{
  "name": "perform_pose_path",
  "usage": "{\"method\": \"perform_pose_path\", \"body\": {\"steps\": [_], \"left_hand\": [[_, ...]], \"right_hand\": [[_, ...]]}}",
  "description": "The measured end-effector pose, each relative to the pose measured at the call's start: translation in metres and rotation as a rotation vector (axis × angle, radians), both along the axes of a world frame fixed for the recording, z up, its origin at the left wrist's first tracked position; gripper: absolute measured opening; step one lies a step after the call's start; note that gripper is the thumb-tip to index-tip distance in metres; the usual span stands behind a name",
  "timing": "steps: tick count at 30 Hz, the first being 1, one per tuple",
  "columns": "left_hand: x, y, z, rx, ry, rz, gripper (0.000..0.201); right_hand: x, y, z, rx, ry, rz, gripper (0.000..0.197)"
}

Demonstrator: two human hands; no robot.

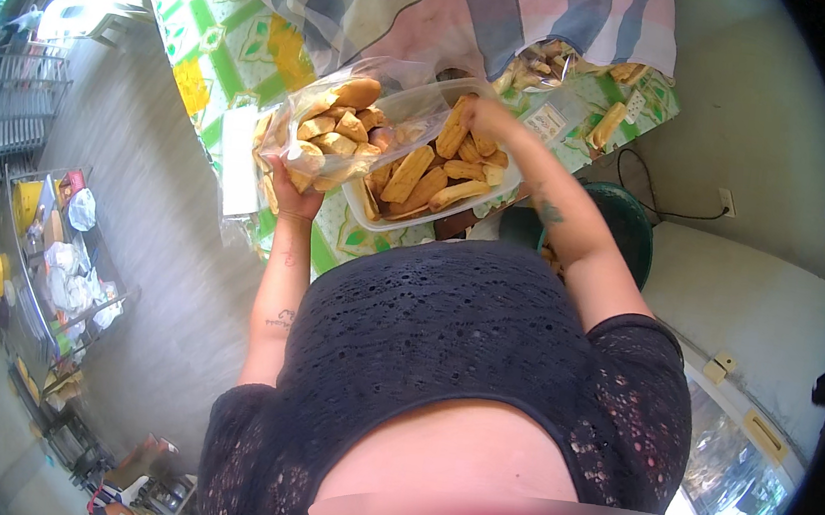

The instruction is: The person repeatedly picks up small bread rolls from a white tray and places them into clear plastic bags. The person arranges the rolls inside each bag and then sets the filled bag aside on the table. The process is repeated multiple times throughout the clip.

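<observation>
While green checked tablecloth [199,16] lies above grey floor [165,272], the left grip [296,195] clasps bagged bread [338,137], the right grip [488,119] unclear

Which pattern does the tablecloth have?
Green and white checks with yellow patches; the tablecloth shows best in the head view.

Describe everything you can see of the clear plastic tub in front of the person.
The tub is see-through, apparently plastic, roughly rectangular with rounded corners and a pale rim. It is open at the top and appears to rest on the green-and-white tablecloth. Long golden-brown pieces lie inside at various angles. The right hand reaches over its far right part to the pieces; the clear bag in the left hand overlaps its left side.
</observation>
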State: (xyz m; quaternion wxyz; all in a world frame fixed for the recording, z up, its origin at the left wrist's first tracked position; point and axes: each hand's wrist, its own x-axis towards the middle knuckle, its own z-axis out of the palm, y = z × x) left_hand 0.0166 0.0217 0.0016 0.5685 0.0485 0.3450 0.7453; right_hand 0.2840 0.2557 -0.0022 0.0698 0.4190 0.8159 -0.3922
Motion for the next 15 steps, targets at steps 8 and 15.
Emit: {"method": "perform_pose_path", "body": {"steps": [8,15], "left_hand": [[-0.002,-0.015,0.002,-0.088,0.072,-0.002,0.086],[-0.01,-0.021,-0.006,-0.184,0.092,0.034,0.084]], "right_hand": [[-0.013,-0.028,-0.074,0.406,0.125,0.153,0.035],[-0.051,-0.02,-0.054,0.469,-0.048,0.585,0.035]]}}
